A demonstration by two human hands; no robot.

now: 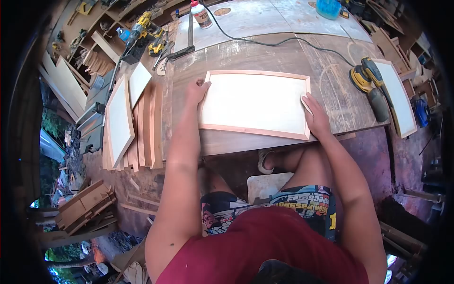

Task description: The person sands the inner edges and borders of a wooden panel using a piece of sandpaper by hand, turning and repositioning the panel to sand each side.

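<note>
A rectangular wood-framed white panel (pixel 255 102) lies on the wooden workbench (pixel 184 71), near its front edge. My left hand (pixel 197 91) grips the frame's left side close to the upper corner, fingers curled round it. On the opposite side, my right hand (pixel 316 112) rests against the frame's right edge, its thumb and fingers pressed on the rim. The panel's inner face is bright and plain, with a raised light-wood border around it.
A yellow sander (pixel 362 78) with a cord sits at the right, beside another white panel (pixel 392 97). Framed panels (pixel 118 120) lie on wood strips (pixel 153 128) at the left. Behind are a glue bottle (pixel 202 16), a bar clamp (pixel 182 53) and yellow drills (pixel 140 28).
</note>
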